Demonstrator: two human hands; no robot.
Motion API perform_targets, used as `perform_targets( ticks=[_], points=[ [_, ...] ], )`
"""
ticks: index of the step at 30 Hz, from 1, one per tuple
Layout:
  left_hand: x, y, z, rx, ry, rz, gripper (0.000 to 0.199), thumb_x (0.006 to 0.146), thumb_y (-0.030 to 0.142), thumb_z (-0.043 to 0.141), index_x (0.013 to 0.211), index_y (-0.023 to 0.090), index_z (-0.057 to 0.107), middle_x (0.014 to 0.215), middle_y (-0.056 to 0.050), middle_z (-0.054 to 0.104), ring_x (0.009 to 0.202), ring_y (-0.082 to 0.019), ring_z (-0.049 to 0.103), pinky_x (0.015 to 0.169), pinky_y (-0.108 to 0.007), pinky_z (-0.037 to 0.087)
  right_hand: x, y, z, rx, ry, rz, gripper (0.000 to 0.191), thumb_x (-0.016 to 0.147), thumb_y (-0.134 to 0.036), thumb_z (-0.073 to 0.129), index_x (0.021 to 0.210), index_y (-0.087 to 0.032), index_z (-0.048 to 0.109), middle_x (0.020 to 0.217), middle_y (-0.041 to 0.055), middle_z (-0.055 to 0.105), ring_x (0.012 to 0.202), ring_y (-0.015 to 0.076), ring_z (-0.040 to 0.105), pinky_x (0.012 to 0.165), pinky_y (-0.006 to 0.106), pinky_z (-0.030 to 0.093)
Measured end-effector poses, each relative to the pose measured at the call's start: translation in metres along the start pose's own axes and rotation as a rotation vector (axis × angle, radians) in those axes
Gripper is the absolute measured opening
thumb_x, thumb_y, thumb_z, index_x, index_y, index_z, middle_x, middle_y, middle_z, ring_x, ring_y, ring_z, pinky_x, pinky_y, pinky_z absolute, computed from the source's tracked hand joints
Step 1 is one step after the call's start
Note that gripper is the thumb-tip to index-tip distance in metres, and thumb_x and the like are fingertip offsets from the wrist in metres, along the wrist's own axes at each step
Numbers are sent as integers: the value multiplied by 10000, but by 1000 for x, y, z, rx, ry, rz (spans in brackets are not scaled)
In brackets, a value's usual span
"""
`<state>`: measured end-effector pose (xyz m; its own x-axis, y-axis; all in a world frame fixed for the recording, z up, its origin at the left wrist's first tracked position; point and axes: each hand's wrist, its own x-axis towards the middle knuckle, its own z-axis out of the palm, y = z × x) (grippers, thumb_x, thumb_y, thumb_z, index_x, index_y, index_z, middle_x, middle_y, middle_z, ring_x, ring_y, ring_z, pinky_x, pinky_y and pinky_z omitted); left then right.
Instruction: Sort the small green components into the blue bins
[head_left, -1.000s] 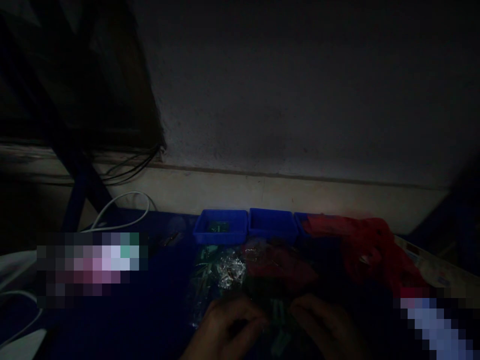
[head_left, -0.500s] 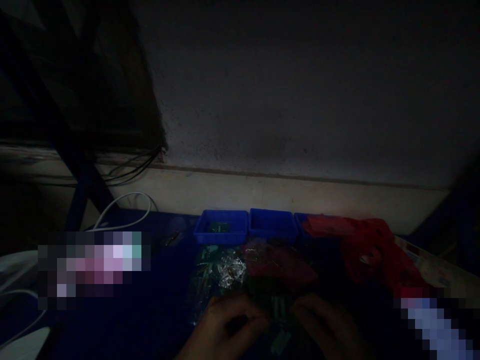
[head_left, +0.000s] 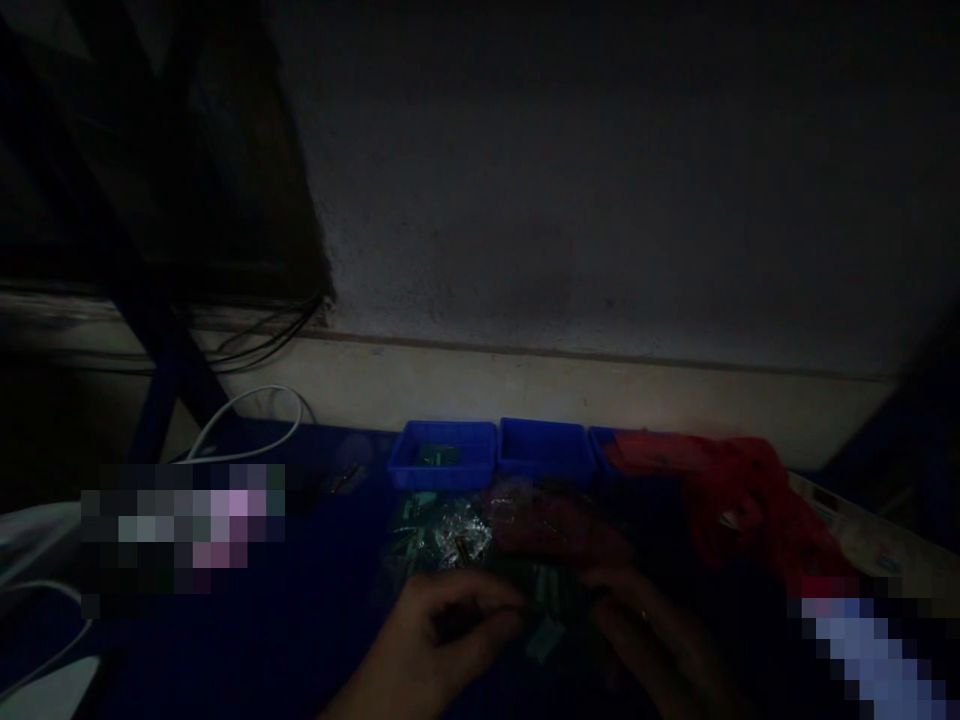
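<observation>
In the dim light my left hand (head_left: 457, 625) reaches in from below, its thumb and forefinger pressed together in a pinch; what lies between the tips is too dark to make out. My right hand (head_left: 652, 630) is opposite, with its fingers stretched toward the left and a gap showing between them. Between the hands lie a green piece (head_left: 545, 638) and a dark green packet (head_left: 551, 585), perhaps in clear plastic. Just beyond my left hand is a shiny clear plastic bag (head_left: 463, 530) with small metallic bits. Beside it are clear bags of green pieces (head_left: 412, 515).
At the back stand a blue tray (head_left: 442, 470) holding a green packet, another blue tray (head_left: 547, 450) and a third partly under red plastic (head_left: 735, 490). A dark red bag (head_left: 562, 525) lies before them. A white cable (head_left: 300, 405) loops at left.
My left hand has moved slightly left and up. My right hand's fingers have shifted a little and spread. The green pieces between the hands have moved slightly left and up.
</observation>
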<state>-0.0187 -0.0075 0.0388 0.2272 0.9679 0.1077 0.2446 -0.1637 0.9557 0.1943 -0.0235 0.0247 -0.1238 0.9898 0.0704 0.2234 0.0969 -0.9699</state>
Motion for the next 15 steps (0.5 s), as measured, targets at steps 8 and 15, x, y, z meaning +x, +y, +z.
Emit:
perform_targets(
  ticks=[8,15],
  points=[
    [24,-4,-36,-40,327,-83,310,704,423,644,892,192,728,651,-6,665,557,-153,558,510,-231,412,7,3,1,12,-46,7,245,824,-433,548,930,-235,645,697,17,706,620,160,648,561,235,516],
    [42,-15,-65,55,299,-119,622,776,436,570,1307,121,497,944,-91,706,879,-281,638,698,-337,479,9,5,1,-445,-11,-302,160,818,-193,541,854,-267,678,825,-1,728,775,166,685,704,223,536]
  ],
)
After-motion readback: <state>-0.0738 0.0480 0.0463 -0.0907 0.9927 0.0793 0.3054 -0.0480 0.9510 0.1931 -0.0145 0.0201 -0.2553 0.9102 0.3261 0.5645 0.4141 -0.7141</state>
